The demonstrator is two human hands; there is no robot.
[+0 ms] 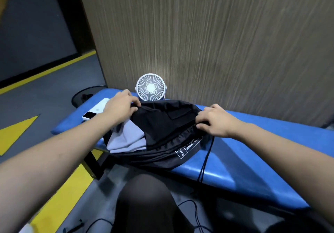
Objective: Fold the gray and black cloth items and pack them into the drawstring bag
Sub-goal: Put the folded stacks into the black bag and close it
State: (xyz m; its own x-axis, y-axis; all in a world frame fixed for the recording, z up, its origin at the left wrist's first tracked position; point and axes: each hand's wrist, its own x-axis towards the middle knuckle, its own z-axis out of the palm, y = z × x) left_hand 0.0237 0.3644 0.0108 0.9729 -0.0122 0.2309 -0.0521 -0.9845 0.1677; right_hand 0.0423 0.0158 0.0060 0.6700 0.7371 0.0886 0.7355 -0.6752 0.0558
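Note:
A black drawstring bag point(162, 156) with a white printed label lies on the blue padded bench point(253, 160), its mouth held wide. My left hand point(120, 106) pinches the far left rim of the mouth. At the right side of the rim, my right hand point(215, 120) grips the gathered edge. Inside the opening sits a folded black cloth point(162, 120). A folded gray cloth point(126, 139) lies at the left of the mouth, partly sticking out. The bag's black cord point(206, 158) hangs over the bench's front edge.
A small white desk fan point(151, 87) stands behind the bag against the wood-grain wall. A white device point(94, 111) lies on the bench's left end. A black mesh bin point(83, 95) sits on the floor beyond. Cables trail on the floor near my knee point(144, 205).

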